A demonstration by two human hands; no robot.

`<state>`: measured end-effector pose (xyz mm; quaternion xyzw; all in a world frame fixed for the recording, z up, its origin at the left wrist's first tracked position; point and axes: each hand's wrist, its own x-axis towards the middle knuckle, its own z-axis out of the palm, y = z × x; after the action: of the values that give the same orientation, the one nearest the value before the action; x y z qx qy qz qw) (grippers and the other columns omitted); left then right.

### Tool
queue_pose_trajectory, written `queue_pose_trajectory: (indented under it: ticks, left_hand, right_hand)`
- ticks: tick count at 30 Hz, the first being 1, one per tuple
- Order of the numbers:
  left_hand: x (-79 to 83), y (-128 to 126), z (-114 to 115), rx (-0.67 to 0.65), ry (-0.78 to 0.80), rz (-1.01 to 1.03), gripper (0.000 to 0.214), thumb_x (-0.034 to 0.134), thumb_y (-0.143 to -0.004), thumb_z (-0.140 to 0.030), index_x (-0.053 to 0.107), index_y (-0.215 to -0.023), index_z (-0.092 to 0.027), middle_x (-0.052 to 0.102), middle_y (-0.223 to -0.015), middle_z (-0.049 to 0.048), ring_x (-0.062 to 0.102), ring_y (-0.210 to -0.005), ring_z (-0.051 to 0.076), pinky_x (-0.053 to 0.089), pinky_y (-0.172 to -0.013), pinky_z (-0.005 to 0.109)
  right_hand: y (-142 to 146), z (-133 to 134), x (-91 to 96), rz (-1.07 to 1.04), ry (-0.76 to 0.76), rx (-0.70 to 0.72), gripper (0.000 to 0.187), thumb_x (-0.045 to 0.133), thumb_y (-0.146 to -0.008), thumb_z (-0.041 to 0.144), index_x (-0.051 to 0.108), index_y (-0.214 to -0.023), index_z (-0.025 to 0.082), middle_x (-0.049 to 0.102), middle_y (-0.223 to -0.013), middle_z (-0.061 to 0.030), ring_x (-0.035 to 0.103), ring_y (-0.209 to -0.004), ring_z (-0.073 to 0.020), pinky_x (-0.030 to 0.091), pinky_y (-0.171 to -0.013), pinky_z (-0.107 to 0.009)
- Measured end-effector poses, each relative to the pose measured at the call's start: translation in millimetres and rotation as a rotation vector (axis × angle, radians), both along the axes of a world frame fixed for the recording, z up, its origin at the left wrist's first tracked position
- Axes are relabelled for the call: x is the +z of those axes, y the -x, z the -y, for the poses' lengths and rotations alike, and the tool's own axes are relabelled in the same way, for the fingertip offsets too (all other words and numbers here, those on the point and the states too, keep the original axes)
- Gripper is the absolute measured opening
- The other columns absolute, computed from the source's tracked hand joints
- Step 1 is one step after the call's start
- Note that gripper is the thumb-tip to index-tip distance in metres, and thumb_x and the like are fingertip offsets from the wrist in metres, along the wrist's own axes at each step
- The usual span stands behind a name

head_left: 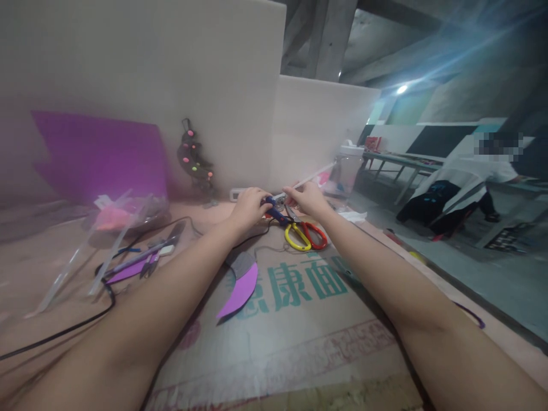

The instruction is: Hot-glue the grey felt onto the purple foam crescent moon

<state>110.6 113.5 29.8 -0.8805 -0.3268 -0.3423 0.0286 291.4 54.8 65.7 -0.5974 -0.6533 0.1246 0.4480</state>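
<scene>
At the far side of the cardboard, my left hand (252, 206) is closed around a blue hot glue gun (278, 212), with a dark cord trailing from it. Close beside it, my right hand (309, 198) pinches a long whitish glue stick (319, 173), which points up and to the right; its lower end is near the gun, and whether it is inside cannot be made out. Scissors (305, 235) with one yellow and one red handle lie just below the hands. Nearer to me lies a curved purple and grey cut-out (243, 282).
Left are clear glue sticks (71, 274), a bowl with pink material (112, 216), pens and a black cable (64, 331). A purple sheet (103, 154) and a decorated dark crescent (192, 157) stand behind. A lidded clear jar (347, 168) is at right. Another person (462, 171) sits beyond.
</scene>
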Motion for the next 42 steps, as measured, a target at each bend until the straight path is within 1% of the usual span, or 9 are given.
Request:
queue_pose_trajectory:
  ticks: [5, 11, 16, 22, 25, 27, 30, 36, 42]
  left_hand:
    - [-0.5, -0.8, 0.9, 0.005, 0.01, 0.006, 0.026, 0.057, -0.086, -0.029, 0.068, -0.108, -0.019, 0.069, -0.109, 0.0082, 0.058, -0.106, 0.023, 0.042, -0.094, 0.036]
    - [0.0, -1.4, 4.9, 0.026, 0.009, 0.025, 0.025, 0.058, -0.086, -0.028, 0.069, -0.106, -0.019, 0.069, -0.108, 0.0091, 0.058, -0.106, 0.025, 0.041, -0.095, 0.039]
    - [7.0, -2.9, 9.1, 0.025, 0.018, 0.059, 0.026, 0.058, -0.085, -0.027, 0.069, -0.107, -0.019, 0.068, -0.113, 0.0087, 0.058, -0.111, 0.024, 0.042, -0.098, 0.038]
    - [66.1, 7.4, 41.3, -0.054, 0.041, 0.307, 0.025, 0.055, -0.084, -0.023, 0.067, -0.105, -0.016, 0.068, -0.114, 0.0082, 0.057, -0.114, 0.021, 0.04, -0.103, 0.036]
    - [100.2, 18.2, 69.2, -0.17, 0.186, 0.427, 0.027, 0.052, -0.086, -0.031, 0.068, -0.102, -0.016, 0.07, -0.108, 0.0067, 0.062, -0.104, 0.02, 0.045, -0.096, 0.035]
    - [108.2, 26.2, 86.4, -0.2, 0.261, 0.385, 0.028, 0.052, -0.087, -0.034, 0.067, -0.102, -0.016, 0.071, -0.105, 0.0064, 0.063, -0.097, 0.02, 0.048, -0.088, 0.033]
    - [88.0, 42.6, 108.5, -0.247, 0.322, 0.162, 0.023, 0.052, -0.086, -0.031, 0.068, -0.096, -0.018, 0.072, -0.094, 0.0042, 0.065, -0.085, 0.018, 0.049, -0.077, 0.03]
    - [6.1, 96.3, 135.9, -0.158, 0.244, -0.133, 0.021, 0.046, -0.09, -0.026, 0.067, -0.093, -0.023, 0.071, -0.094, 0.0037, 0.063, -0.089, 0.021, 0.048, -0.08, 0.034]
    - [-10.0, 119.8, 115.0, 0.025, 0.358, 0.052, 0.021, 0.046, -0.091, -0.033, 0.063, -0.096, -0.022, 0.068, -0.094, 0.0052, 0.063, -0.087, 0.022, 0.05, -0.074, 0.035]
  right_hand:
    - [-0.1, 0.0, -1.5, 0.037, -0.029, -0.003, 0.04, 0.059, -0.086, 0.041, 0.064, -0.059, 0.012, 0.069, -0.059, -0.0085, 0.062, -0.053, -0.0135, 0.048, -0.056, -0.022]
    - [-8.6, -9.8, -17.1, 0.146, -0.018, 0.082, 0.03, 0.059, -0.086, 0.039, 0.068, -0.094, 0.012, 0.073, -0.078, -0.0062, 0.066, -0.069, -0.0144, 0.05, -0.067, -0.023]
    - [-6.2, -10.4, -35.7, 0.322, 0.057, 0.185, 0.042, 0.067, -0.078, 0.044, 0.067, -0.111, 0.017, 0.074, -0.095, -0.0047, 0.067, -0.083, -0.0177, 0.05, -0.078, -0.027]
    - [8.1, -9.4, -55.7, 0.443, 0.085, 0.1, 0.066, 0.059, -0.081, 0.058, 0.057, -0.13, 0.014, 0.061, -0.13, -0.016, 0.057, -0.119, -0.0319, 0.041, -0.102, -0.04]
    - [12.4, -8.2, -59.2, 0.477, 0.084, 0.044, 0.064, 0.054, -0.085, 0.054, 0.054, -0.133, 0.012, 0.059, -0.132, -0.017, 0.055, -0.122, -0.0321, 0.038, -0.105, -0.04]
    - [13.9, -7.3, -59.4, 0.5, 0.082, 0.023, 0.062, 0.054, -0.086, 0.051, 0.053, -0.134, 0.012, 0.06, -0.132, -0.0169, 0.056, -0.121, -0.0319, 0.039, -0.104, -0.04]
    - [15.0, -7.0, -59.3, 0.524, 0.083, 0.001, 0.059, 0.054, -0.086, 0.049, 0.054, -0.133, 0.013, 0.062, -0.128, -0.0166, 0.058, -0.117, -0.0322, 0.041, -0.101, -0.04]
    - [17.5, -6.3, -59.4, 0.552, 0.068, 0.001, 0.051, 0.052, -0.089, 0.044, 0.056, -0.129, 0.013, 0.064, -0.125, -0.0174, 0.06, -0.115, -0.0302, 0.043, -0.098, -0.037]
    - [21.3, -2.6, -57.6, 0.552, 0.054, -0.003, 0.043, 0.057, -0.087, 0.042, 0.06, -0.12, 0.014, 0.067, -0.119, -0.0177, 0.062, -0.11, -0.0307, 0.043, -0.096, -0.037]
